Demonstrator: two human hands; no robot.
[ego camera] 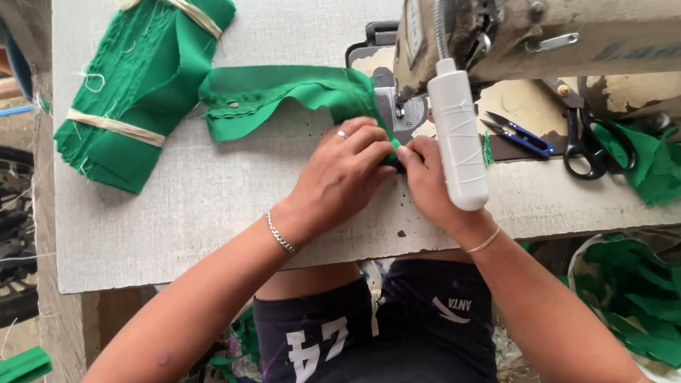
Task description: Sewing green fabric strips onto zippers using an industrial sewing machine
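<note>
The left hand (341, 172) lies flat on a green fabric piece (275, 95), its fingers pressing the cloth just in front of the needle area of a worn sewing machine (547, 21). The right hand (426, 182) touches the same cloth from the other side, partly hidden behind a white lamp (457, 136). On the grey table (204, 213), at the left, lies a tied bundle of green pieces (140, 81). Right of the machine lie blue thread snips (518, 134) and black scissors (587, 146)
</note>
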